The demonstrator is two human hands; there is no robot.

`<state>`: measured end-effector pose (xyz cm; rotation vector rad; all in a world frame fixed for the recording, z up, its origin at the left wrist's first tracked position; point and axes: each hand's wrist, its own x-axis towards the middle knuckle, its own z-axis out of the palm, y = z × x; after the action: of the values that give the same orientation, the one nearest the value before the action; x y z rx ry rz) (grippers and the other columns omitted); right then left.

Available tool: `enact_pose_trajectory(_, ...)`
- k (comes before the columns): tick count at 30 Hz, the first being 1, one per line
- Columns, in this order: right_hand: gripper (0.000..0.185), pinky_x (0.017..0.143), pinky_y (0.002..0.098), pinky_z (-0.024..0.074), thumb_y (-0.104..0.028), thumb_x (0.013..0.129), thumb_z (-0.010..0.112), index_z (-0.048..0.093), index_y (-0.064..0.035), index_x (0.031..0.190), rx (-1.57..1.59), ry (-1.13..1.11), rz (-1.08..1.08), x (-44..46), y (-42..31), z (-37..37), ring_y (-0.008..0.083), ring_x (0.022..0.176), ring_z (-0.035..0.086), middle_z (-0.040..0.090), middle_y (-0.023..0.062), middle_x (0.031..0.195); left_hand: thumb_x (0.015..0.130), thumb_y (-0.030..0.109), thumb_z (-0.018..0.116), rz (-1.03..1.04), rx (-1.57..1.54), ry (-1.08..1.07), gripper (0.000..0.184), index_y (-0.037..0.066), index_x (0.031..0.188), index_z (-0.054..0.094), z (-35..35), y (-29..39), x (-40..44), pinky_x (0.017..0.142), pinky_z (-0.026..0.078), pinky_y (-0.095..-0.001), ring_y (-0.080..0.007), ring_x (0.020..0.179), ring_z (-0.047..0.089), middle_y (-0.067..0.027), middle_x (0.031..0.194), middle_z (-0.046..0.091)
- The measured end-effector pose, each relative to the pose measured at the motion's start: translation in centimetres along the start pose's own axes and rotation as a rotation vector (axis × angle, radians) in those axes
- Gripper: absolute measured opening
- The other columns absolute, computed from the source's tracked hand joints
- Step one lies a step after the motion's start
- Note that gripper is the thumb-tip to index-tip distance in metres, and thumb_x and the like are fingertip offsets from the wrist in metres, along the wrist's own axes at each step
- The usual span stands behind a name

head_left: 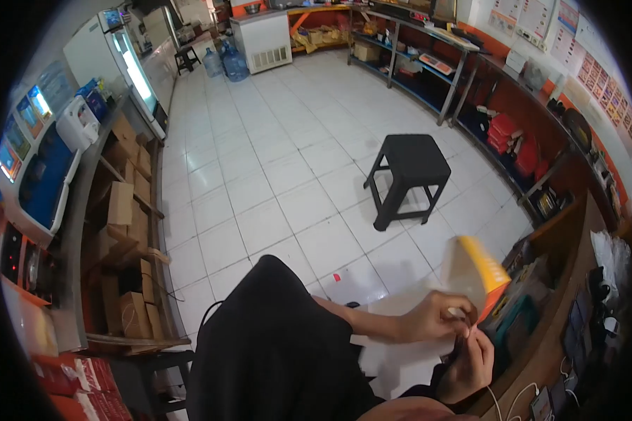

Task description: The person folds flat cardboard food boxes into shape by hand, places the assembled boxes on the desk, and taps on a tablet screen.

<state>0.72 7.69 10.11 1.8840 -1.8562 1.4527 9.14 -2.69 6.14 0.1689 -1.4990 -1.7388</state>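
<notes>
A yellow-and-orange folded cardboard piece (486, 272) with a pale inner side, perhaps a food box, stands up from my hands in the lower right of the head view. My left hand (435, 316) is closed, its fingertips pinching at the lower corner of the cardboard. Just below it, my right hand (472, 361) comes up from a dark sleeve, with thumb and fingers pressed together at the same corner. The fingertips of both hands meet there. Motion blurs the cardboard's left part, and what exactly lies between the fingertips is too small to see.
A black plastic stool (414, 165) stands on the white tiled floor (260, 168). Shelves with cardboard boxes (123, 210) line the left. A wooden counter (562, 337) with cables and phones runs along the right. Black fabric (274, 344) fills the lower middle.
</notes>
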Motion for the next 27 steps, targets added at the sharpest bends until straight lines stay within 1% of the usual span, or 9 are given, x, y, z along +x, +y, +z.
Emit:
enact_pose_trajectory(2, 0.033, 0.077, 0.0324, 0.0401, -0.006, 0.08, 0.052, 0.051, 0.0051, 0.111, 0.126, -0.064, 0.268, -1.1, 0.2, 0.1, 0.0226, 0.091, 0.049, 0.049, 0.0182, 0.102, 0.078, 0.008, 0.06, 0.087, -0.012, 0.05, 0.019, -0.002, 0.092, 0.053, 0.5, 0.1, -0.1, 0.061, 0.046, -0.0182, -0.0078, 0.08, 0.053, -0.0053, 0.089, 0.054)
enact_pose_trajectory(3, 0.032, 0.076, 0.031, 0.0385, -0.002, 0.078, 0.05, 0.052, 0.0066, 0.109, 0.088, -0.021, 0.19, -1.4, 0.7, 0.6, 0.0238, 0.087, 0.049, 0.042, 0.0192, 0.107, 0.079, 0.009, 0.059, 0.112, -0.073, 0.104, 0.02, -0.003, 0.094, 0.052, 1.0, 0.3, 0.0, 0.062, 0.045, -0.0174, -0.0073, 0.08, 0.053, -0.0055, 0.089, 0.053)
enact_pose_trajectory(7, 0.081, 0.091, 0.0384, 0.0293, -0.039, 0.067, 0.064, 0.031, 0.0052, 0.127, 0.189, -0.001, 0.191, -1.5, -0.3, 3.5, 0.0338, 0.115, 0.03, 0.025, 0.0217, 0.124, 0.08, 0.007, 0.057, 0.107, -0.111, 0.29, 0.018, -0.002, 0.095, 0.051, 2.0, -2.1, 0.6, 0.063, 0.043, -0.0185, -0.0059, 0.079, 0.052, -0.0046, 0.086, 0.054)
enact_pose_trajectory(12, 0.058, 0.089, 0.0307, 0.033, -0.014, 0.082, 0.054, 0.025, 0.0035, 0.129, 0.581, 0.06, 0.5, -4.7, 2.7, 4.1, 0.0211, 0.108, 0.041, 0.04, 0.0165, 0.12, 0.078, 0.007, 0.059, 0.187, 0.265, 0.355, 0.01, 0.0, 0.083, 0.054, 0.5, -3.2, 2.7, 0.064, 0.044, -0.0231, -0.0119, 0.075, 0.056, -0.0073, 0.083, 0.057)
enact_pose_trajectory(14, 0.045, 0.085, 0.0269, 0.0361, -0.008, 0.086, 0.048, 0.029, 0.0053, 0.125, 0.659, 0.033, 0.67, -5.5, 3.8, 2.9, 0.0178, 0.099, 0.047, 0.047, 0.0148, 0.114, 0.074, 0.009, 0.062, 0.279, 0.447, 0.176, 0.013, 0.002, 0.082, 0.055, 0.0, -2.9, 3.5, 0.066, 0.044, -0.0265, -0.0171, 0.074, 0.056, -0.0088, 0.08, 0.056)
enact_pose_trajectory(16, 0.047, 0.086, 0.0298, 0.0355, -0.015, 0.086, 0.05, 0.031, 0.0064, 0.122, 0.351, 0.198, 0.702, -7.9, 6.7, 2.7, 0.0209, 0.1, 0.046, 0.046, 0.0174, 0.113, 0.071, 0.011, 0.064, 0.338, 0.571, -0.059, 0.016, 0.003, 0.081, 0.056, -0.4, -3.7, 3.2, 0.068, 0.044, -0.0302, -0.0211, 0.074, 0.055, -0.0091, 0.078, 0.054)
enact_pose_trajectory(20, 0.052, 0.082, 0.0325, 0.041, -0.011, 0.084, 0.051, 0.027, -0.0033, 0.129, 0.665, 0.53, 0.763, -11.3, 11.2, 2.3, 0.0238, 0.097, 0.05, 0.046, 0.0179, 0.115, 0.068, 0.015, 0.064, 0.493, 0.551, -0.542, 0.015, 0.005, 0.074, 0.055, -0.3, -9.0, -0.8, 0.065, 0.043, -0.0395, -0.0258, 0.074, 0.052, -0.0083, 0.078, 0.05)
enact_pose_trajectory(23, 0.059, 0.075, 0.0368, 0.0455, -0.009, 0.08, 0.056, 0.025, -0.0073, 0.13, 0.831, 0.57, 0.904, -15.6, 15.6, 1.4, 0.0257, 0.096, 0.052, 0.047, 0.0165, 0.114, 0.068, 0.015, 0.063, 0.677, 0.574, -0.497, 0.015, 0.005, 0.072, 0.053, 0.0, -9.6, -2.1, 0.061, 0.044, -0.0368, -0.0239, 0.069, 0.051, -0.0075, 0.079, 0.048)
enact_pose_trajectory(27, 0.059, 0.075, 0.0344, 0.0454, -0.006, 0.08, 0.056, 0.025, -0.0066, 0.13, 0.825, 0.544, 0.947, -18.0, 17.4, 2.5, 0.0245, 0.093, 0.052, 0.048, 0.0157, 0.111, 0.069, 0.013, 0.06, 0.361, 0.715, -0.452, 0.014, 0.005, 0.078, 0.053, -0.5, -12.6, -3.8, 0.06, 0.045, -0.0306, -0.0195, 0.071, 0.051, -0.0059, 0.079, 0.049)
